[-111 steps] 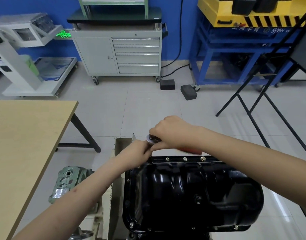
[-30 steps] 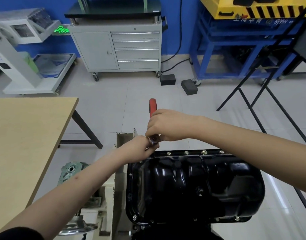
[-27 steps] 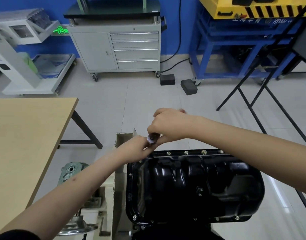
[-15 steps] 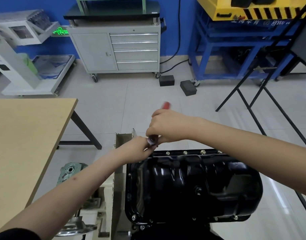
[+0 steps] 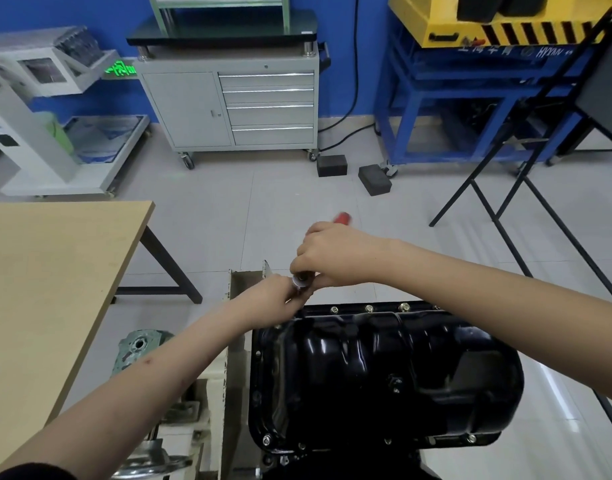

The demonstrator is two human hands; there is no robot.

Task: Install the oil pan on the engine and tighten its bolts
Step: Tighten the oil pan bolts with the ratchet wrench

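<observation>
Workshop floor of pale tiles (image 5: 228, 209) is backed by a blue wall; a grey drawer cabinet (image 5: 235, 105) on casters is seen at 12 o'clock, a blue steel frame (image 5: 470, 109) with a yellow machine (image 5: 470, 22) on top at 1 o'clock, a white stand (image 5: 37, 126) at 10 o'clock. Two black blocks (image 5: 373, 180) are lying on the floor near the cabinet. A wooden desk (image 5: 44, 289) is seen at 9 o'clock, a black folding stand (image 5: 505, 188) at 2 to 3 o'clock.

Glossy black oil pan (image 5: 384, 372) is seated at 5 to 6 o'clock, on an engine mostly hidden beneath it. Bolts (image 5: 368, 308) are visible along its far flange, more along the near edge. A cream metal bracket (image 5: 228, 341) and a grey-green casting (image 5: 138, 348) are seen just left of the pan.

Both hands are met at the pan's far-left corner, near frame centre. Right hand (image 5: 335, 258) is curled round a ratchet (image 5: 301, 280); the metal head is showing below the knuckles, the red handle tip (image 5: 342, 218) is sticking out beyond the hand toward 12 o'clock, blurred. Left hand (image 5: 280, 296) is placed just under the ratchet head, fingers bent against the shaft below it; whether it is actually gripped cannot be told. The bolt being worked is hidden by the hands.
</observation>
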